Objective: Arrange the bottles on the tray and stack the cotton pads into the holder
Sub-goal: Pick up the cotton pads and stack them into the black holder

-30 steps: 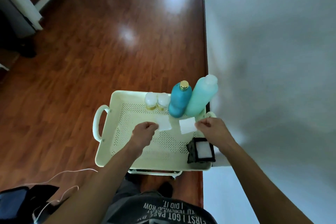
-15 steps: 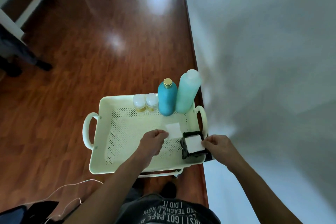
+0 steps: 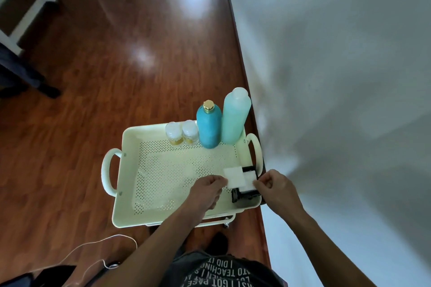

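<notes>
Head view: my left hand (image 3: 205,190) pinches a cotton pad (image 3: 234,176), touching the black holder's (image 3: 242,196) left edge. My right hand (image 3: 276,185), curled, grips the holder's right side.

Four bottles (image 3: 205,128) stand along the tray's (image 3: 130,193) far edge — two small at left, two tall at right; the holder (image 3: 245,193) sits in its near-right corner.

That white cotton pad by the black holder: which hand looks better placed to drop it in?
The left hand, probably. It already pinches the cotton pad, which overlaps the black holder at its left edge. The right hand rests curled at the holder's right side and seems only to steady it.
</notes>
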Tool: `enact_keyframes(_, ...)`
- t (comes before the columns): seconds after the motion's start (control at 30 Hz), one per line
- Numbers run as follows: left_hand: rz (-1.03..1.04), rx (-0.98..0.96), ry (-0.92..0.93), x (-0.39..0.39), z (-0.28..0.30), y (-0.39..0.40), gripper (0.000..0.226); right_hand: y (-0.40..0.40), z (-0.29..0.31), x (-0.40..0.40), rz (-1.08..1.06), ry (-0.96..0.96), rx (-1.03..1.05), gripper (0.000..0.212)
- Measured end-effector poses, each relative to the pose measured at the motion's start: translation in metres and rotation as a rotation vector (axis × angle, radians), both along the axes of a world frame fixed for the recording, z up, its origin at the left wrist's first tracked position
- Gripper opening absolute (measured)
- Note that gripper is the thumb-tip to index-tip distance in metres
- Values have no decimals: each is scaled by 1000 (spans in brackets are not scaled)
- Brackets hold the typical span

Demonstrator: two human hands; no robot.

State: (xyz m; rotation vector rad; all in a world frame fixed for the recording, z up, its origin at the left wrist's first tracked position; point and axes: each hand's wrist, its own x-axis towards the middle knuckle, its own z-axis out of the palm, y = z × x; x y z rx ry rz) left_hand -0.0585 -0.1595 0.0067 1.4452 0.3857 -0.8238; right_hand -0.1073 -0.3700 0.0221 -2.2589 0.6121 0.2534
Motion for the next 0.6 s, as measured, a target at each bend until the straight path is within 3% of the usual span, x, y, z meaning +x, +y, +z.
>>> enact_keyframes(0.33, -45, -7, -9, 2, 7, -8, 15, -5, 4, 0, 106, -92, 1, 19)
enact_keyframes(0.6, -85, 47, -31, -2, 11, -22, 13, -11, 3, -4, 60, -162, 48, 8)
